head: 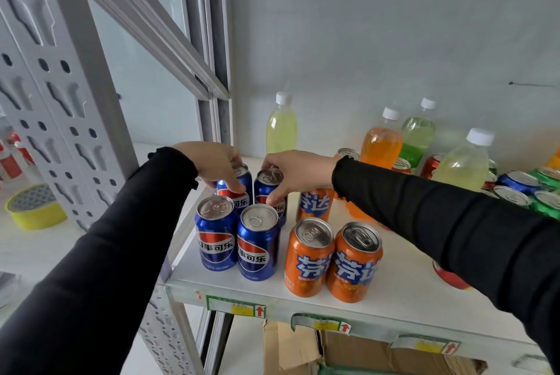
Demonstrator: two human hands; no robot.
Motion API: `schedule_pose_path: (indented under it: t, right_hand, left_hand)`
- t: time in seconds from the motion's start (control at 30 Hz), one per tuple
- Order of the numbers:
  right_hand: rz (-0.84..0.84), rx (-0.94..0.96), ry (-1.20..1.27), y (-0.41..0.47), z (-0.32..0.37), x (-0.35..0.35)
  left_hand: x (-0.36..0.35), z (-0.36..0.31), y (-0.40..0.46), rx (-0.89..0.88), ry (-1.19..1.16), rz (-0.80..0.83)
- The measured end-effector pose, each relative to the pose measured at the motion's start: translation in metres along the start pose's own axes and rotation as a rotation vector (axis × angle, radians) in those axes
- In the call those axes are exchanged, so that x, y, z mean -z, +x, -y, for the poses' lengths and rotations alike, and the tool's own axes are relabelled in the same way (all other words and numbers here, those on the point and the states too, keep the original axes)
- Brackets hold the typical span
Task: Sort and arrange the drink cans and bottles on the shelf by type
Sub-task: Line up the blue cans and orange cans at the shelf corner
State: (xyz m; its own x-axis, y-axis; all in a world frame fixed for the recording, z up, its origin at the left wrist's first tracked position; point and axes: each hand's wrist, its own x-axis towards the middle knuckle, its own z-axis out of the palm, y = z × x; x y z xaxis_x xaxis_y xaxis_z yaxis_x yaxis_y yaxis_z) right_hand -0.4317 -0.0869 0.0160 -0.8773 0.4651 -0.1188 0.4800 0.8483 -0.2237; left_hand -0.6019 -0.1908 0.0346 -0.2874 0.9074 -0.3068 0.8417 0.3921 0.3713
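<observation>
White shelving fills the view: a white shelf board (403, 277) with a pale wall behind it and a perforated grey upright (60, 101) at the left. Four blue cola cans stand upright in a tight square near the board's left front corner. The left hand (216, 164) grips the back-left blue can (242, 185) from above, its fingers (235, 188) curled down over the can's rim and side. The right hand (292, 173) grips the back-right blue can (269, 189) the same way, its fingers curled round the top and front. Both arms wear black sleeves.

The front-left blue can (215, 233) and front-right blue can (258, 242) stand free, touching each other. Just to their right, two orange soda cans (333, 262) stand side by side at the board's front edge, with a third orange can (313, 205) behind them, partly under the right forearm.

Along the wall stand a pale yellow bottle (281, 129), an orange bottle (381, 141), a green bottle (417, 135) and another pale yellow bottle (463, 162) (all white-capped). Red, blue and green cans (533, 189) crowd unsorted at the far right. A red can (450, 276) shows beneath the right sleeve. Below the board lies a torn cardboard box (303, 350).
</observation>
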Motion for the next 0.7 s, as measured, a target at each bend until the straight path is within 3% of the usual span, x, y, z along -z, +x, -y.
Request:
schedule_pose_path:
  t: [0.57, 0.7]
  right_hand:
    - [0.05, -0.028, 0.054, -0.01, 0.012, 0.003]
    - [-0.128, -0.029, 0.253, -0.043, -0.003, 0.04]
  left_hand:
    - [-0.003, 0.003, 0.006, 0.037, 0.039, 0.066]
    - [-0.003, 0.005, 0.008, 0.004, 0.034, 0.061]
